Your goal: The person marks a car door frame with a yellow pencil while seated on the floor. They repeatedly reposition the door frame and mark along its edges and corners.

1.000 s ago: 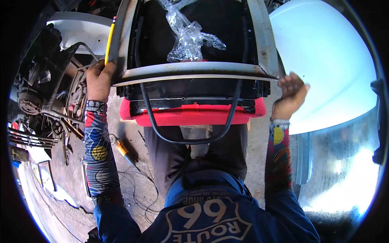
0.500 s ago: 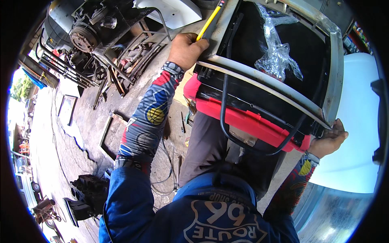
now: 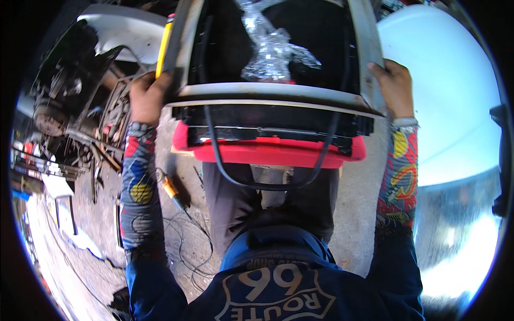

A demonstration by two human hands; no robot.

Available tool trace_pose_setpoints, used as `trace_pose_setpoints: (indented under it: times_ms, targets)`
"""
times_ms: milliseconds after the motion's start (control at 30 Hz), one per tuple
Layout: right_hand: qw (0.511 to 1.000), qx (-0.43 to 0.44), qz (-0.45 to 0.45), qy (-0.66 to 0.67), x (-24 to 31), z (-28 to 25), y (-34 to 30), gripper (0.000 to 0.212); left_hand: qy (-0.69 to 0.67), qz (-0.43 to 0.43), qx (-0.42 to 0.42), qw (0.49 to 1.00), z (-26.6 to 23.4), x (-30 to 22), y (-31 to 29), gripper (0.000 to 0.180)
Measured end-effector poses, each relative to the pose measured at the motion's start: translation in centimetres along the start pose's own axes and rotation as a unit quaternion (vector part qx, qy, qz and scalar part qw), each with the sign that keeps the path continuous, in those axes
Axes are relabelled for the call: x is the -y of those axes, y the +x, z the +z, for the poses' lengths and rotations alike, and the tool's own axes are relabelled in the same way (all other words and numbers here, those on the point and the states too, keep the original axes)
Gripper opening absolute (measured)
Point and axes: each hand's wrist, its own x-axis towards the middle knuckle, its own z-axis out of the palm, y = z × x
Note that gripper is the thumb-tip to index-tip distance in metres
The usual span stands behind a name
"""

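A rectangular bare-metal frame [image 3: 273, 92] lies level over the black underside of a red-and-black seat [image 3: 267, 152]. My left hand [image 3: 145, 99] is closed on the frame's left side, and a yellow pencil [image 3: 164, 45] sticks up between its thumb and fingers. On the opposite side, my right hand [image 3: 396, 88] grips the frame's right rail near its corner, thumb on top. Crumpled clear plastic [image 3: 270, 56] shows through the frame's opening. A bent black bar [image 3: 257, 186] loops out from the seat toward me. The fingertips of both hands are hidden beneath the metal.
A corded tool with an orange body [image 3: 169, 187] lies on the concrete at left, its black cable [image 3: 206, 235] coiled nearby. Metal scrap and a machine with a round drum [image 3: 51, 119] stand farther left. A large pale-blue panel [image 3: 444, 91] rises close on the right.
My view has turned, so the frame and seat now sit squarely ahead. The right hand has shifted up from the near corner to the side rail. The left still holds frame and pencil.
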Motion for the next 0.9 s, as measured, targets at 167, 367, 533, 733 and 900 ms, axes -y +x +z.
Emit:
trace_pose_setpoints:
  times_ms: [167,367,533,733,900]
  targets:
    - [1.000,-0.010,-0.008,0.008,-0.2,0.1,-0.2,0.036,0.041,0.042,-0.016,0.998,0.2,-0.7,0.0,0.031]
    - [0.998,-0.011,-0.013,0.059,-0.5,0.3,-0.3,0.031,0.069,0.015,0.002,0.997,-0.4,-0.2,0.4,0.032]
    - [0.997,-0.013,0.003,0.079,-0.9,0.6,-0.3,0.032,0.046,0.068,-0.033,0.996,0.3,-0.1,0.1,0.029]
    - [0.997,-0.001,0.022,0.073,-1.9,0.2,0.0,0.033,0.092,0.063,0.005,0.994,-0.2,-0.3,0.3,0.026]
    - [0.990,0.018,0.033,0.139,-0.4,0.0,-0.3,0.028,0.102,0.055,-0.007,0.993,-0.2,-0.4,-0.2,0.033]
